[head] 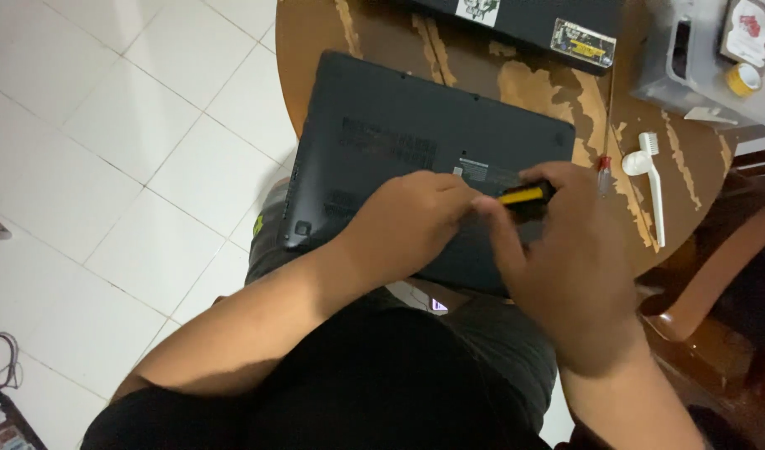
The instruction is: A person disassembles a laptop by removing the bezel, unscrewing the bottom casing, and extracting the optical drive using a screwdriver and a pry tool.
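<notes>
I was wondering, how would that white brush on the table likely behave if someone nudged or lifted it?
The white brush looks like thin plastic, so it is probably light and stiff. Lying flat on the wooden table, it would likely slide rather than roll. Its long handle may pivot if pushed at one end.

laptop (382,150): dark grey, flipped bottom-up, lying flat on worn round wooden table, tilted diagonally, near-left corner overhanging table edge above lap. underside shows vent slots, small labels, rubber foot at far right corner. near-right part hidden under hands.

screwdriver (524,196): yellow and black handle, lying roughly level over laptop's underside near its right half. tip hidden behind left hand. handle gripped between fingers of right hand; only short yellow stretch and black end visible.
</notes>
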